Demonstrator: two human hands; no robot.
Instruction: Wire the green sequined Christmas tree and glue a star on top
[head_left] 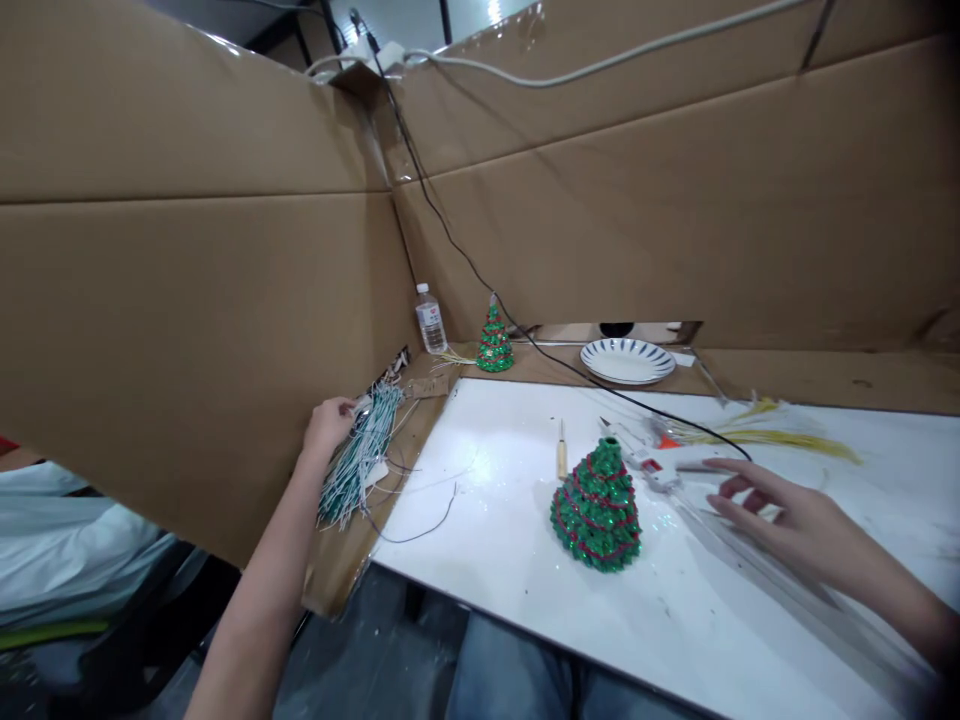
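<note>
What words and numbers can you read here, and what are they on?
No words or numbers are clear enough to read.
Clear bottle: its label has coloured marks, but they are too small to read.
White tool near the right hand: there's a red patch, but any writing is too small.
Dark-and-white patch beyond the left hand: too blurred to tell if it's writing.
</note>
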